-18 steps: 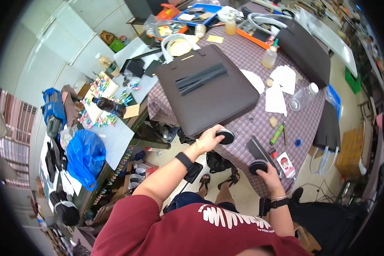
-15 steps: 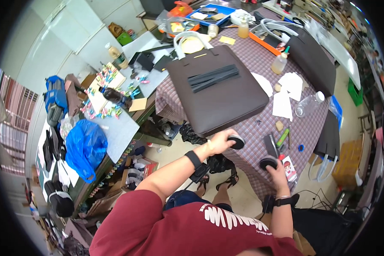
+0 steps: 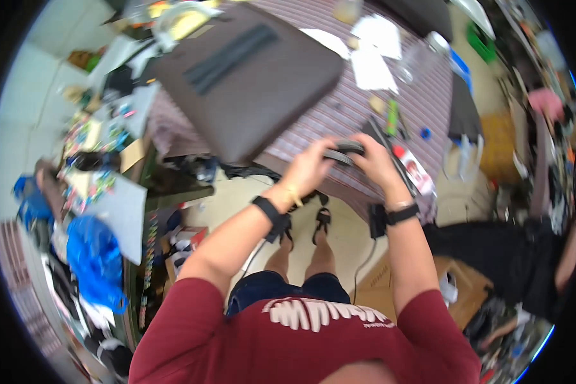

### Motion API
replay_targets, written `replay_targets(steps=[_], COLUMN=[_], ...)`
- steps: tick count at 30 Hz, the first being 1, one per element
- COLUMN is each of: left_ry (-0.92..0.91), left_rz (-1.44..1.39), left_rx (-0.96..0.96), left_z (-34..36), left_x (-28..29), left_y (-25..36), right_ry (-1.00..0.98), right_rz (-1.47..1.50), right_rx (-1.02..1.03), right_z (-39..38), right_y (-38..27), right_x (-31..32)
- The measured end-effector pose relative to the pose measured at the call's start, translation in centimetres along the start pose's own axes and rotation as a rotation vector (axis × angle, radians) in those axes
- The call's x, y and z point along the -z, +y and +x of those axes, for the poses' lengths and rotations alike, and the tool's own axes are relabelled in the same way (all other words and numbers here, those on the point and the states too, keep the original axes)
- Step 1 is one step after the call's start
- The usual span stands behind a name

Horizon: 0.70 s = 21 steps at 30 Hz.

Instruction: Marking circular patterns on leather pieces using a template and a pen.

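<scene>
While fingers of the left hand (image 3: 306,169) pinch a black disc (image 3: 337,157), those of the right hand (image 3: 379,163) pinch a second disc (image 3: 350,147) beside it, near a brown bag (image 3: 269,89).

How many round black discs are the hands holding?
2: one round black disc in the left hand, a second black disc in the right hand, close together.

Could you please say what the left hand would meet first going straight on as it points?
The left hand would probably first meet the black round disc in the right hand; blur leaves depth unclear.
</scene>
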<state>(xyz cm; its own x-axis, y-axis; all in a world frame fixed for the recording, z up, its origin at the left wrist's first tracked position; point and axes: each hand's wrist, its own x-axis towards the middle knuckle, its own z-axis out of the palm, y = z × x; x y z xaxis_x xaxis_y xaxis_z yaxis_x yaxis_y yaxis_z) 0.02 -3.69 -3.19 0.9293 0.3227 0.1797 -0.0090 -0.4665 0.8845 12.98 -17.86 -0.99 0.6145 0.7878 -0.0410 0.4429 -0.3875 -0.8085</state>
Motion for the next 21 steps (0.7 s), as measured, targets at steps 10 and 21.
replay_targets(steps=[10, 21], left_ry=[0.027, 0.077], left_rz=[-0.003, -0.039], left_rx=[-0.127, -0.061], left_z=[0.7, 0.7], left_x=[-2.6, -4.9], left_y=[-0.1, 0.2], right_ry=[0.169, 0.43], right_rz=[0.879, 0.576], right_rx=[-0.055, 0.013], right_z=[-3.0, -3.3], right_y=[1.5, 0.6], right_x=[-1.8, -5.3])
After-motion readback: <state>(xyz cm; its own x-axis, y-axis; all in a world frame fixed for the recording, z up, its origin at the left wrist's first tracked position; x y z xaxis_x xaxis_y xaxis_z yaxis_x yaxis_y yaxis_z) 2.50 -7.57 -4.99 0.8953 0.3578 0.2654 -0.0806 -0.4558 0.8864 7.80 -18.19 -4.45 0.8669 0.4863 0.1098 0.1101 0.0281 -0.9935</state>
